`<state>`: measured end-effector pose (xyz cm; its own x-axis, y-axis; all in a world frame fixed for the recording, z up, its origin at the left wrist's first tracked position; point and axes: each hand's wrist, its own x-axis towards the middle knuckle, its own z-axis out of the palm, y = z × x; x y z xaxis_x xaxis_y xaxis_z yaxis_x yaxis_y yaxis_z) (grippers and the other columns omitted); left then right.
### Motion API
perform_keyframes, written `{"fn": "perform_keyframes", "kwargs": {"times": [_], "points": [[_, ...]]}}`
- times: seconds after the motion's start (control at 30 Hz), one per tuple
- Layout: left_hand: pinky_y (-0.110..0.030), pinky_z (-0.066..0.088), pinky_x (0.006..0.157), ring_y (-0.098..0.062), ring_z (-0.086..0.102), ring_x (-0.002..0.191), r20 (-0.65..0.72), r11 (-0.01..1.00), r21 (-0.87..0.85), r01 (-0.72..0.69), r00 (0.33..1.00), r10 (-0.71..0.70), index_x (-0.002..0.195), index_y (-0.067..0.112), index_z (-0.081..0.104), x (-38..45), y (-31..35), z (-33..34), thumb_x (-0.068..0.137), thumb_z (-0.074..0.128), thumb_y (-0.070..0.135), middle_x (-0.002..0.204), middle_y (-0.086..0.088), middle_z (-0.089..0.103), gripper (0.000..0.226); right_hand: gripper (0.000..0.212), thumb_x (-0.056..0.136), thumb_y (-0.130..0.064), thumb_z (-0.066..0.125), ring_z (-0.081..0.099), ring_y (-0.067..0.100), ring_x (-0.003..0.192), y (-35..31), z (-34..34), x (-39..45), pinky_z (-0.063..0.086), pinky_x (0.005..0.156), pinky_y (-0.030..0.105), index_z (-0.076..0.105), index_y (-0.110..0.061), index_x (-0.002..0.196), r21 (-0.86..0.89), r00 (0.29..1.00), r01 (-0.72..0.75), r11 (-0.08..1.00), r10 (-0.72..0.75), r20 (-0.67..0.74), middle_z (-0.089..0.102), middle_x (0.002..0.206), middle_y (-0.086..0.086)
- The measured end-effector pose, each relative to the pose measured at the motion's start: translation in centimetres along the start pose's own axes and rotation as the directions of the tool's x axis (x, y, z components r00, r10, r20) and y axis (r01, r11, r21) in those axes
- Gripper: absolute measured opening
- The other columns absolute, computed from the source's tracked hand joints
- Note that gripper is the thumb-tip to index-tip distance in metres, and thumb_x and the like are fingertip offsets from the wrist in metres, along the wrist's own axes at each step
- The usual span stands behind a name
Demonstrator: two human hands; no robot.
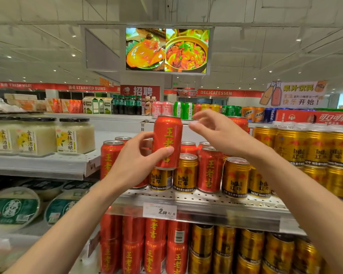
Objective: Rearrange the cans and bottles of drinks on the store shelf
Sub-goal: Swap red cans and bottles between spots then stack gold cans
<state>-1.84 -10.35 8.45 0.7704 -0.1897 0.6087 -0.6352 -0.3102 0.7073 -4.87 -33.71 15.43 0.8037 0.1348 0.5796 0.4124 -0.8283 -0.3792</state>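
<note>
While our left hand (pixel 136 163) grips the red can (pixel 167 142) above the gold cans (pixel 184 173) for re-sorting, our right hand (pixel 216 131) hovers, fingers (pixel 203 115) spread, empty.

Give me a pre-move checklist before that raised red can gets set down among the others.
1. Left hand grip on the raised red can: ok, fingers and thumb wrapped round it.
2. Can upright: ok, only a slight lean.
3. Right hand free to help: ok, open, holding nothing.
4. Landing spot: not ok, a gold Red Bull can stands directly below.
5. Sorting on the shelf: not ok, another red can stands among gold ones.
6. Free space behind the front row: cannot tell.
</note>
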Motion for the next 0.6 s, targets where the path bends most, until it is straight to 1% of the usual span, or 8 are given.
{"fn": "perform_keyframes", "kwargs": {"times": [0.1,0.17,0.23,0.3,0.37,0.4,0.5,0.6], "points": [[-0.039,0.054,0.097,-0.006,0.067,0.105,-0.036,1.0,0.011,0.009,0.999,-0.009,0.13,0.038,0.059,-0.3,-0.1,-0.3,0.063,0.07,0.076,0.115,0.013,0.07,0.078,0.045,0.095,-0.059,0.054,0.062,0.006,0.103,0.8,0.8,-0.2,0.054,0.088,0.03,0.065,-0.024,0.122,-0.245,0.995,0.045,0.968,-0.021,0.1,0.068,0.115,-0.009],[-0.039,0.054,0.097,-0.005,0.067,0.104,-0.042,1.0,0.013,0.015,0.999,-0.015,0.128,0.038,0.059,-0.5,-0.1,-0.5,0.063,0.071,0.075,0.113,0.014,0.07,0.076,0.053,0.092,-0.064,0.055,0.063,0.012,0.1,0.9,1.5,-0.1,0.056,0.086,0.034,0.065,-0.021,0.122,-0.344,0.98,0.071,0.936,-0.001,0.199,0.068,0.111,-0.006],[-0.039,0.054,0.097,-0.004,0.067,0.104,-0.034,1.0,0.021,0.018,0.999,-0.017,0.127,0.039,0.059,-0.8,-0.1,-0.6,0.065,0.071,0.073,0.113,0.015,0.07,0.072,0.063,0.088,-0.071,0.054,0.062,0.016,0.097,0.6,2.2,0.1,0.055,0.084,0.037,0.063,-0.019,0.123,-0.469,0.96,0.122,0.875,0.015,0.278,0.068,0.109,-0.003],[-0.039,0.054,0.098,-0.004,0.066,0.106,-0.038,0.999,0.029,0.023,0.999,-0.022,0.128,0.038,0.059,-1.0,-0.3,-0.6,0.07,0.073,0.069,0.115,0.015,0.069,0.068,0.07,0.085,-0.077,0.051,0.059,0.02,0.101,0.3,2.9,0.3,0.049,0.089,0.038,0.06,-0.02,0.127,-0.564,0.947,0.152,0.812,0.043,0.318,0.068,0.116,-0.001],[-0.04,0.053,0.098,-0.003,0.064,0.107,-0.054,0.999,0.037,0.029,0.998,-0.027,0.129,0.037,0.058,-1.1,-0.5,-0.7,0.073,0.076,0.065,0.117,0.015,0.068,0.065,0.079,0.081,-0.083,0.048,0.059,0.023,0.112,0.3,3.3,0.6,0.041,0.1,0.043,0.058,-0.023,0.131,-0.594,0.942,0.164,0.787,0.055,0.332,0.068,0.122,-0.001],[-0.04,0.054,0.098,-0.003,0.064,0.108,-0.058,0.999,0.037,0.033,0.998,-0.03,0.129,0.037,0.058,-1.2,-0.6,-0.8,0.074,0.076,0.064,0.118,0.015,0.067,0.064,0.083,0.078,-0.086,0.049,0.059,0.024,0.114,0.4,3.5,0.7,0.038,0.103,0.044,0.057,-0.023,0.131,-0.588,0.939,0.16,0.793,0.061,0.337,0.069,0.12,-0.002],[-0.043,0.055,0.097,-0.005,0.064,0.108,-0.056,0.999,0.031,0.039,0.998,-0.037,0.13,0.04,0.057,-1.3,-0.8,-1.0,0.071,0.074,0.069,0.119,0.014,0.067,0.068,0.086,0.07,-0.089,0.053,0.06,0.022,0.11,0.9,4.0,1.0,0.033,0.104,0.045,0.059,-0.025,0.127,-0.555,0.941,0.146,0.819,0.058,0.333,0.065,0.103,-0.007],[-0.044,0.056,0.095,-0.007,0.065,0.107,-0.053,0.999,0.027,0.038,0.998,-0.036,0.13,0.04,0.057,-1.4,-0.8,-1.0,0.067,0.072,0.074,0.118,0.015,0.067,0.073,0.082,0.066,-0.091,0.054,0.06,0.02,0.107,1.5,4.6,1.0,0.032,0.107,0.046,0.062,-0.028,0.119,-0.52,0.956,0.115,0.846,0.047,0.288,0.069,0.1,-0.008]]}}
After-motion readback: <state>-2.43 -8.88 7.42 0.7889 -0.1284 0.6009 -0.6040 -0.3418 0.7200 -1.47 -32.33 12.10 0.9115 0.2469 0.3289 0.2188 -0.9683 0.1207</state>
